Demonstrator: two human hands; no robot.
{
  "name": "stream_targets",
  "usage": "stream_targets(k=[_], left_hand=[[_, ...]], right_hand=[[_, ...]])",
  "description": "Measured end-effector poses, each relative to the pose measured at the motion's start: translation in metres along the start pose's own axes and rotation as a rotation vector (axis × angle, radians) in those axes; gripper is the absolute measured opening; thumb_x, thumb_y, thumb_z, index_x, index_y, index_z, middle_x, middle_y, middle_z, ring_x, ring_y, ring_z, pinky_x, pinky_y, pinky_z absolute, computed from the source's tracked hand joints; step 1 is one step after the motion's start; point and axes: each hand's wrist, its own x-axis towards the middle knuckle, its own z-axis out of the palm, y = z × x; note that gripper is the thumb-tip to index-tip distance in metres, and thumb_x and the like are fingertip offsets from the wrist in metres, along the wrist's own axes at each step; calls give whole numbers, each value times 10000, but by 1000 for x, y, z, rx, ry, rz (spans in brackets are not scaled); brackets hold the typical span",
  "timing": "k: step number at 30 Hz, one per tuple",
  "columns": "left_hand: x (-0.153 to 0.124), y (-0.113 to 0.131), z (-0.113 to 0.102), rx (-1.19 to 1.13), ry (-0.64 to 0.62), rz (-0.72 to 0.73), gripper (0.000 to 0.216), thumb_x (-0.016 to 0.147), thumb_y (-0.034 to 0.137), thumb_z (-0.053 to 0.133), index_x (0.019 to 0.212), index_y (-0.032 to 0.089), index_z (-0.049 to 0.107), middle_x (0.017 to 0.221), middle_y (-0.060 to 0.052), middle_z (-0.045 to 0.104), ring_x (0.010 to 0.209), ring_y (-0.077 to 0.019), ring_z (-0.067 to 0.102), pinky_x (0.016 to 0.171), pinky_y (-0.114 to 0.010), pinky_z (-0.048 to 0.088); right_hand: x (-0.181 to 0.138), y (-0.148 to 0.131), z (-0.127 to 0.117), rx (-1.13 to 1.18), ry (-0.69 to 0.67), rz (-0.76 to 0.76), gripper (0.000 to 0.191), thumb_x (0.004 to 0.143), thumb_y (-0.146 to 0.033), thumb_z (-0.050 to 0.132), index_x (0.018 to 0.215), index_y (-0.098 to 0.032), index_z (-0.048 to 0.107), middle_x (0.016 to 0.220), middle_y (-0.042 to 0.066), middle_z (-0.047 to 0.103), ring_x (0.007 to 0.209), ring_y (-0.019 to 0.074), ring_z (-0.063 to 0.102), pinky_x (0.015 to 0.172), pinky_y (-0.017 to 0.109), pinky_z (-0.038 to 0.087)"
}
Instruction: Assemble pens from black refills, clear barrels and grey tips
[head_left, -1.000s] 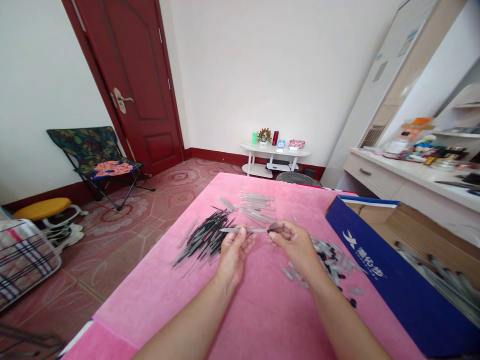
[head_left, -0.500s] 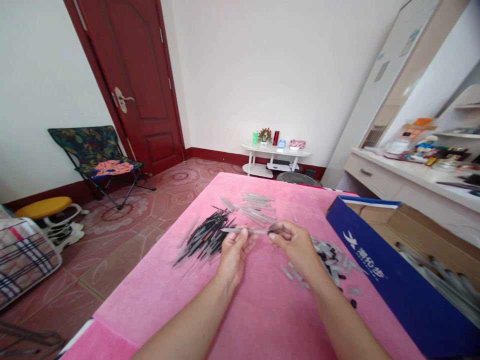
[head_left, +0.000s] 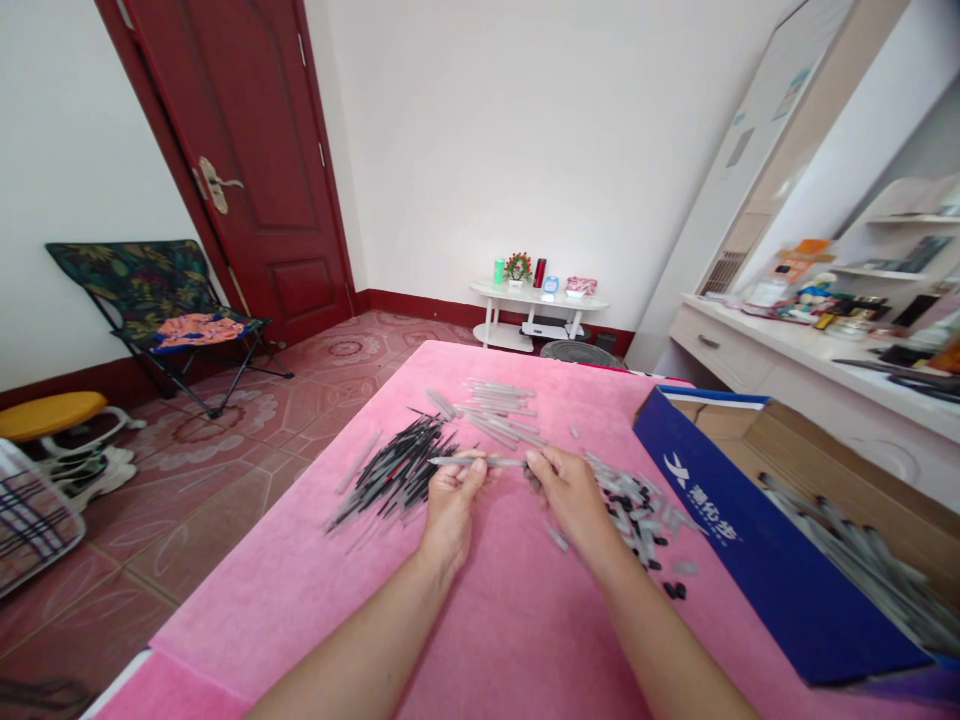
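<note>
My left hand pinches a clear pen barrel held level above the pink tablecloth. My right hand is closed on the barrel's right end, where a small dark piece sits between its fingers. A pile of black refills lies just left of my left hand. Clear barrels lie in a loose heap beyond both hands. Small grey and black caps are scattered to the right of my right hand.
A blue cardboard box holding several finished pens stands at the table's right edge. On the floor to the left are a folding chair and a yellow stool. A small white table stands at the far wall.
The view has shifted a little, so everything sits lower and more to the left. Both hands stay on the barrel, and my right hand has closed in on its end.
</note>
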Motion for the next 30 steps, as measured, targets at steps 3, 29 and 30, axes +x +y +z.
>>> stream_targets(k=[3,29,30], left_hand=[[0,0,0,-23,15,-22,177,663,209,669,818,140,619,793,-30,653,694,-108,606,728,-249,464],[0,3,1,-44,48,-53,222,625,240,698,802,139,612,763,-29,658,678,-115,613,727,-260,462],[0,3,1,-41,45,-51,218,629,238,695,804,138,612,767,-30,658,685,-116,613,728,-259,461]], right_hand=[[-1,-3,0,43,-9,-1,365,823,-425,376,608,-164,515,492,-20,495,436,90,458,428,192,337],[0,-3,-2,-3,-131,-31,277,806,-378,422,636,-176,508,520,-26,515,456,93,472,468,193,352],[0,-3,-2,-35,-138,-26,335,827,-389,379,599,-175,500,496,-22,503,452,95,467,468,195,346]])
